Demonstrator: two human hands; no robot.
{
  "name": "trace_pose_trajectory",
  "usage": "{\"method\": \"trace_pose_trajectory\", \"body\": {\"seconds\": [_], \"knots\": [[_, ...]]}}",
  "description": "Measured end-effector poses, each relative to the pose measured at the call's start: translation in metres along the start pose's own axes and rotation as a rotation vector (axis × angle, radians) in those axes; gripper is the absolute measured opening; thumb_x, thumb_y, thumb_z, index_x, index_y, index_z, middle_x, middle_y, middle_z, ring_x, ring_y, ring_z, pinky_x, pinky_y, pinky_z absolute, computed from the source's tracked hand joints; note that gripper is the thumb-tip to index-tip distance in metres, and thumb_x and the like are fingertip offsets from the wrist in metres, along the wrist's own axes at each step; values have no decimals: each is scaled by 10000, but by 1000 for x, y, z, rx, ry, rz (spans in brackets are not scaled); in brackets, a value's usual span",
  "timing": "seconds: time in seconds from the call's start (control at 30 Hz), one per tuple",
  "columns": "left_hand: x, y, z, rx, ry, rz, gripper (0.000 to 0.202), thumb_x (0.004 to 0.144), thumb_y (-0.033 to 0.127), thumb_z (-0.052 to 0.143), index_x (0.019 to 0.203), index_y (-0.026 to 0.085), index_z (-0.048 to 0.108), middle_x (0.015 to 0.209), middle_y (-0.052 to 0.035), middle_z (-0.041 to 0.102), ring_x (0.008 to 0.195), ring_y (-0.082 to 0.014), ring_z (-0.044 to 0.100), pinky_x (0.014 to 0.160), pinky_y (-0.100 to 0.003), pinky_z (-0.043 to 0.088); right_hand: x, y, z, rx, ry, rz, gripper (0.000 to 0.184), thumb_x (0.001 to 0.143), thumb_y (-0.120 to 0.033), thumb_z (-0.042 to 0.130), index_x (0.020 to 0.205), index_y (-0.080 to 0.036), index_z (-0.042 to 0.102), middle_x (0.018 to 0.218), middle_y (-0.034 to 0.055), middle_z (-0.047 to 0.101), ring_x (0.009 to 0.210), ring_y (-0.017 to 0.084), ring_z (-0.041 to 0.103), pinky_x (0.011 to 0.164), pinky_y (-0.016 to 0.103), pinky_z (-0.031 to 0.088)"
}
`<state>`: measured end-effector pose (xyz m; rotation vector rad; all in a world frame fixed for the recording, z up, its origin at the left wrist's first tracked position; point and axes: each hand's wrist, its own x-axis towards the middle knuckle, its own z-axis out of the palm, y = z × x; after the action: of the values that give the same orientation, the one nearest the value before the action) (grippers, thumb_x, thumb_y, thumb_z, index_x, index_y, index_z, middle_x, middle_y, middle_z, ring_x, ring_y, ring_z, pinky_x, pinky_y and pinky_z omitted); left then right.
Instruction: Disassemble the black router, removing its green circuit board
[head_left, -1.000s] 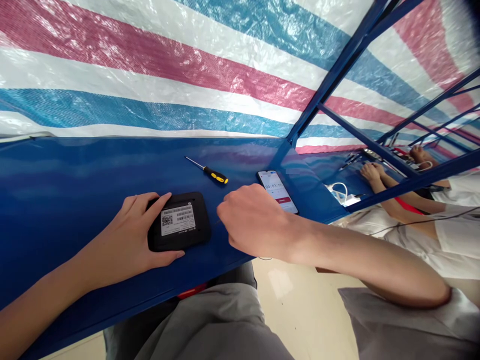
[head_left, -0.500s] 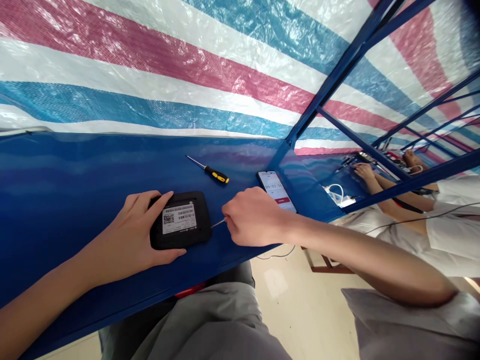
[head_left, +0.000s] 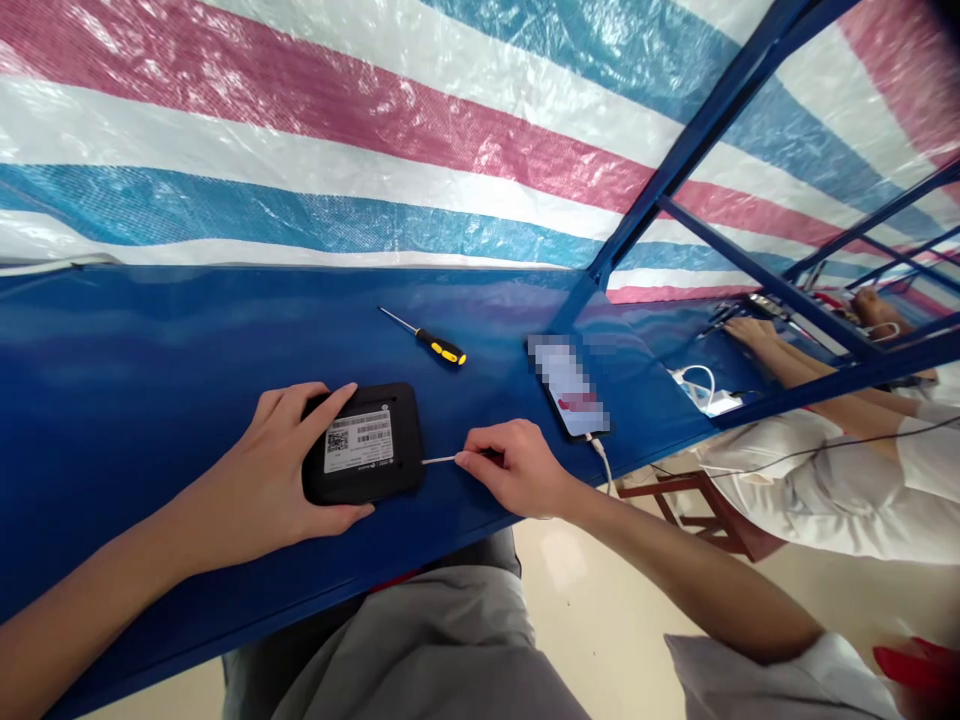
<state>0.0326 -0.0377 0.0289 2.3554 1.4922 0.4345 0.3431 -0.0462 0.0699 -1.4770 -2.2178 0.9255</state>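
A flat black device [head_left: 409, 440] with rounded corners lies on the blue bench, its white label with a QR code and barcodes facing up. My left hand [head_left: 277, 465] is closed around its left side, thumb along the near edge and fingers over the far edge. In my right hand [head_left: 517, 465] is a screwdriver [head_left: 441, 460], pinched between thumb and fingers. Its thin metal shaft points left and meets the device's right edge; the handle is mostly hidden in the hand. Another screwdriver [head_left: 441, 346], black and yellow, rests on the bench behind the device.
A phone [head_left: 570, 385] with a white cable [head_left: 602, 462] lies right of my right hand, its screen blurred out. Blue frame bars [head_left: 645, 220] rise beyond it. Farther right are a white plug device [head_left: 705, 395] and a co-worker's hand [head_left: 750, 332]. Striped sheeting [head_left: 337, 120] hangs behind.
My right hand has turned from a fist into a looser thumb-and-finger grip, its arm lower, uncovering more of the phone and cable. The left hand still holds the device. The view has shifted slightly.
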Motion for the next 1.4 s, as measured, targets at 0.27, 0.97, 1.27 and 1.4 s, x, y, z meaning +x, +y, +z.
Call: {"method": "trace_pose_trajectory", "body": {"seconds": [0.27, 0.97, 1.27, 1.4], "knots": [[0, 1, -2, 6, -14, -7, 1124, 783, 769, 715, 1726, 354, 265, 1595, -151, 447, 1531, -492, 375, 1093, -596, 539, -1, 3, 3, -21, 7, -59, 328, 1007, -313, 623, 700, -199, 612, 637, -36, 569, 612, 114, 454, 636, 272, 309], [1, 0, -1, -36, -24, 11, 1108, 797, 764, 721, 1717, 331, 282, 1638, -138, 414, 1545, -486, 362, 1117, -598, 540, -2, -1, 14, 49, 26, 40, 340, 1004, -326, 638, 691, -193, 613, 613, -44, 530, 614, 106, 435, 634, 285, 269], [1, 1, -6, -13, -70, 41, 1119, 796, 765, 741, 1713, 382, 226, 1612, -128, 417, 1522, -474, 390, 1106, -597, 543, -4, 7, 16, 102, 73, -159, 364, 1002, -334, 598, 668, -190, 572, 618, -34, 548, 585, 95, 431, 602, 270, 274], [1, 3, -8, -5, -75, 41, 1110, 805, 747, 733, 1716, 380, 217, 1616, -135, 405, 1534, -480, 369, 1123, -616, 527, -4, 7, 16, 99, 101, -209, 365, 1006, -322, 599, 667, -188, 573, 616, -34, 554, 579, 92, 429, 590, 264, 276]]}}
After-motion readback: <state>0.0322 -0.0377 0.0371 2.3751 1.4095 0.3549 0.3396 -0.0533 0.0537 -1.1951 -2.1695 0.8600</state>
